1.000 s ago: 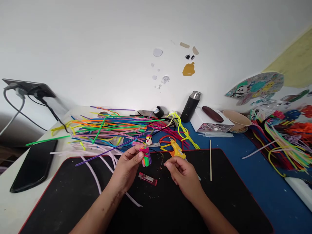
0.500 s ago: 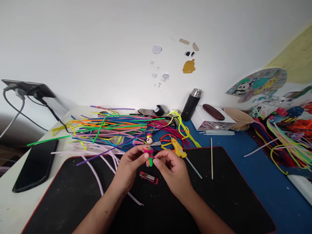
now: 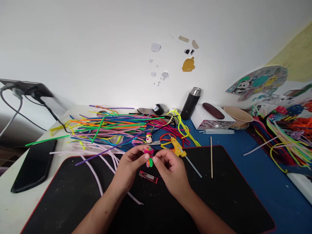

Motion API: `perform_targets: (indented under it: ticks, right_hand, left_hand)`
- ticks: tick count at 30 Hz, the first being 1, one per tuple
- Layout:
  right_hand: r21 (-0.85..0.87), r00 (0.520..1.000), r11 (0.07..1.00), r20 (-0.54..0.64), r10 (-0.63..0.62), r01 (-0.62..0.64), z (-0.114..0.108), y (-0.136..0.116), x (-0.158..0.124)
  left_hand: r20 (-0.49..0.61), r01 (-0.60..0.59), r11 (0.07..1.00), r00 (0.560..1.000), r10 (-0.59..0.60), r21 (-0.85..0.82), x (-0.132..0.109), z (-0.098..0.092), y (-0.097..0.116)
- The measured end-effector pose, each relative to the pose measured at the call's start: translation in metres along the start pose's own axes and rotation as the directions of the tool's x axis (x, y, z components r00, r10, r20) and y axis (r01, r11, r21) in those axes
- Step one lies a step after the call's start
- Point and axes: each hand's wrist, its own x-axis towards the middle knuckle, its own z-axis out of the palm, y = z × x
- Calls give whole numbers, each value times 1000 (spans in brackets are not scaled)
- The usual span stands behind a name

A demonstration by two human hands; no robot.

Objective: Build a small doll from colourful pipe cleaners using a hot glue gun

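Note:
A small bundle of pipe cleaners [image 3: 148,151] is held upright over the black mat, wrapped in pink at the top, with green and orange ends hanging below. My left hand [image 3: 127,167] pinches it from the left between thumb and fingers. From the right, the thumb and forefinger of my right hand [image 3: 174,172] pinch at its lower pink edge; the strand there is mostly hidden. Just beyond stands a little white doll head [image 3: 149,139] with a pink and yellow hat. Below the bundle lies a red lighter [image 3: 148,177].
Behind my hands, loose pipe cleaners [image 3: 114,125] spread across the table. A yellow glue gun [image 3: 178,148] and red-handled scissors [image 3: 157,143] lie close to my right hand. A wooden stick [image 3: 211,159] rests on the mat [image 3: 219,201]. Farther back are a black flask [image 3: 191,105] and a phone [image 3: 34,167] at left.
My right fingers have moved slightly in against the bundle, and the pink strand between them shows less. The whole view has shifted a little.

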Motion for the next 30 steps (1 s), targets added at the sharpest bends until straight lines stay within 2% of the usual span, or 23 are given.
perform_targets:
  ticks: [30]
  right_hand:
    - [60, 999, 997, -3, 48, -47, 0, -8, 3]
  left_hand:
    - [45, 26, 999, 999, -24, -39, -3, 2, 1]
